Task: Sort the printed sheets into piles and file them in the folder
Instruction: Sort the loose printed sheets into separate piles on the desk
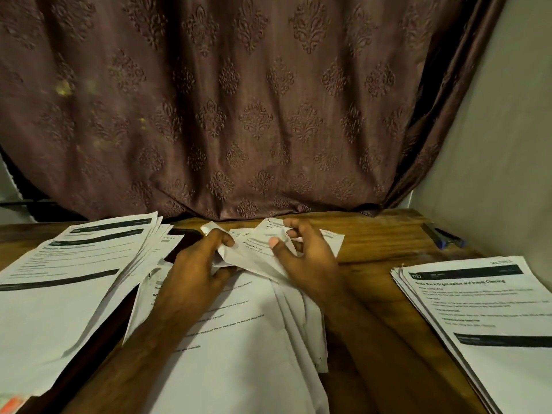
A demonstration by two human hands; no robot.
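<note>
White printed sheets are all over the wooden tabletop [379, 234]. Both hands work the middle pile [239, 339]: the left hand [194, 264] and the right hand [307, 258] each pinch the crumpled top edges of sheets lifted off it, fingers curled round the paper. There's a fanned left pile [74, 279], and a neater right pile [484, 309] sits well apart. A blue pen [445, 236] lies near the brown curtain [239, 100].
</note>
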